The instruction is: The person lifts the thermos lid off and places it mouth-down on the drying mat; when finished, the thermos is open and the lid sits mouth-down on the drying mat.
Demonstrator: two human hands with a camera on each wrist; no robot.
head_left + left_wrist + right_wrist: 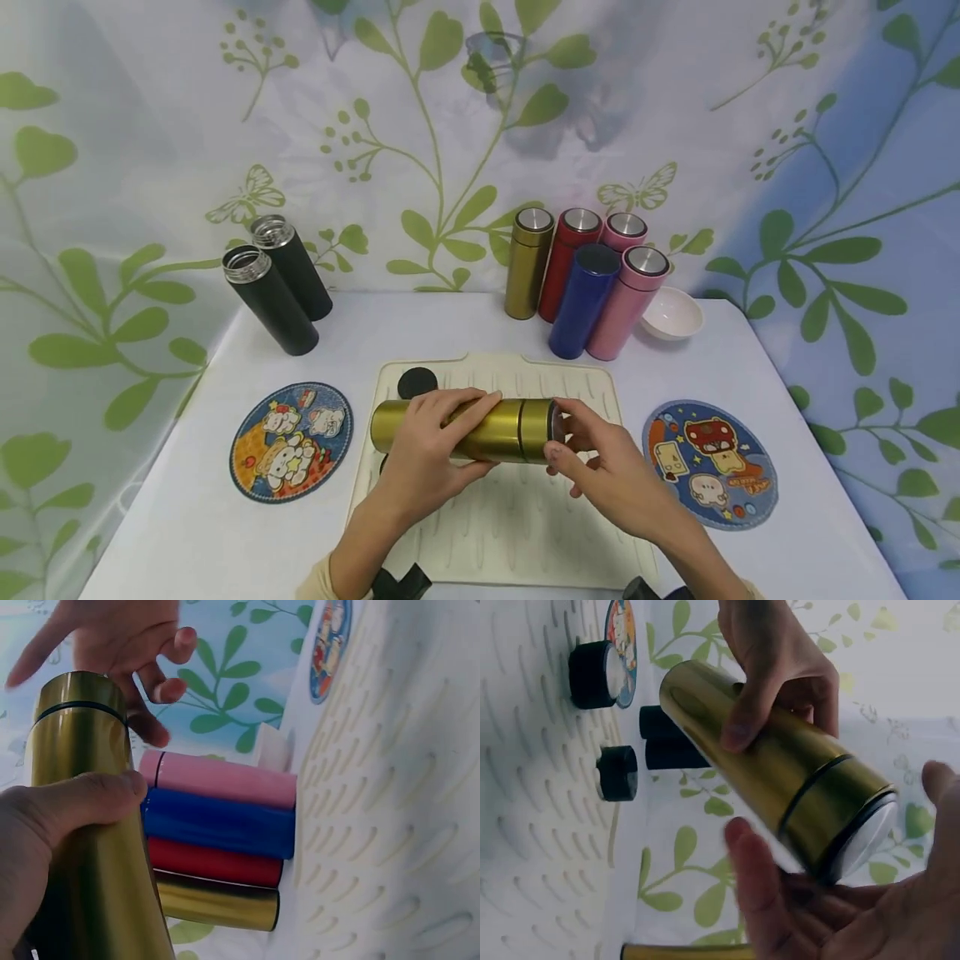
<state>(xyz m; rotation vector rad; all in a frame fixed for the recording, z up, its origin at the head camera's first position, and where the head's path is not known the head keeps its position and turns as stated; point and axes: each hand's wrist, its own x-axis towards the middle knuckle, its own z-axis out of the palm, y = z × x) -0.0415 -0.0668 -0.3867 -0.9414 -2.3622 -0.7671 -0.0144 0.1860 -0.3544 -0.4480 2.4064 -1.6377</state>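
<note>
A gold vacuum flask (495,433) lies sideways in the grip of my left hand (427,454), above the cream mat. Its steel-topped lid (870,836) is on and faces my right hand (615,475). The fingers of that hand are spread loosely around the lid end; in the left wrist view the right hand (127,645) shows bent, parted fingers just beyond it. A black cap (417,382) sits on the mat behind the flask. Another black cap (618,773) shows in the right wrist view, mostly hidden by the flask from the head.
Two lidless black flasks (281,292) stand at the back left. Gold, red, blue (585,300) and pink flasks cluster at the back right, by a white bowl (672,315). Round cartoon placemats flank the ribbed mat (525,533), one left (291,442), one right (711,465).
</note>
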